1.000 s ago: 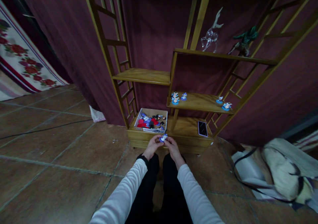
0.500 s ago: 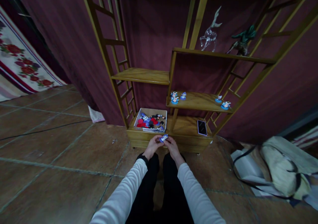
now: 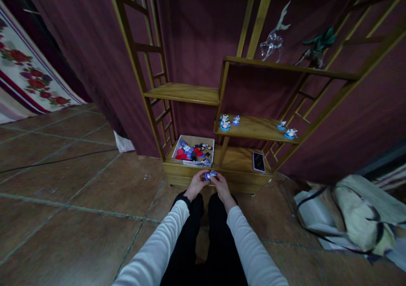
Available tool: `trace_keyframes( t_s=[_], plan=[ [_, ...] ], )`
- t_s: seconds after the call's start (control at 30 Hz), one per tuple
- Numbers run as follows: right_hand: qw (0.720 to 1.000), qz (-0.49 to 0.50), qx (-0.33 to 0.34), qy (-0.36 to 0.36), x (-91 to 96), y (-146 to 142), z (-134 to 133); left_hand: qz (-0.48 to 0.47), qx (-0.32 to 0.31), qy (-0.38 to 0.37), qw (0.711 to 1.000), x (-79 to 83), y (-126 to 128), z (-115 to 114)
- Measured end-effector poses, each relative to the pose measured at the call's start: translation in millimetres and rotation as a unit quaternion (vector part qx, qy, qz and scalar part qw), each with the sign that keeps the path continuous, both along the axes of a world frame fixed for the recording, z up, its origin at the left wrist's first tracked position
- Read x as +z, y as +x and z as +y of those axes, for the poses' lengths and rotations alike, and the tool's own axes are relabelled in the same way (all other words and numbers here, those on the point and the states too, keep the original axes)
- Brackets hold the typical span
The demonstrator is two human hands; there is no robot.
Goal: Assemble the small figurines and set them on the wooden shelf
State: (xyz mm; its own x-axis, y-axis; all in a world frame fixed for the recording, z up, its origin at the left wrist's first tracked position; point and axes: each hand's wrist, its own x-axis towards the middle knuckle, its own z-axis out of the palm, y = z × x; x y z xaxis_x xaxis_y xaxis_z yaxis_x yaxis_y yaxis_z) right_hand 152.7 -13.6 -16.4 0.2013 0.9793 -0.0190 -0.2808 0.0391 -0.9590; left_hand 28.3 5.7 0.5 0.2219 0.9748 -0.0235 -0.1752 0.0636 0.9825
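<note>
A small purple-and-white figurine (image 3: 210, 175) is held between my two hands in front of the low cabinet. My left hand (image 3: 196, 184) closes on its left side, a dark band round the wrist. From the right, the fingers of my right hand (image 3: 221, 186) pinch it too. Just beyond my hands stands an open cardboard box (image 3: 209, 141) with a jumble of purple, red and black figurine pieces (image 3: 194, 152). On the small shelf (image 3: 253, 127) above are several upright figurines, among them a purple one (image 3: 236, 120) and a blue-based one (image 3: 291, 133).
A phone (image 3: 259, 162) lies on the cabinet top, right of the box. Higher up stand a clear deer ornament (image 3: 272, 42) and a dark green statue (image 3: 318, 49). Bags (image 3: 358, 210) lie on the floor at right; a black cable (image 3: 63, 161) crosses the tiles at left.
The figurine has turned in my fingers, from tilted upward to lying more level. Both hands keep hold of it. The view has shifted slightly.
</note>
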Motion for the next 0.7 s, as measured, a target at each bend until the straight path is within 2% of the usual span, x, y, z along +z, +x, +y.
trace_keyframes(
  t_s=[0.23, 0.43, 0.7],
  plan=[
    [0.999, -0.037, 0.011, 0.012, 0.3, 1.5, 0.5, -0.05, -0.016, -0.028, 0.998, -2.7, -1.0, 1.9],
    [0.999, -0.044, -0.005, -0.005, 0.3, -0.5, 1.4, -0.079, -0.041, -0.058, 0.994, -2.6, -4.5, 4.7],
    [0.998, -0.067, -0.022, -0.007, -0.7, -4.2, 2.3, -0.135, -0.05, -0.132, 0.981, 1.3, -6.7, 3.8]
  ],
)
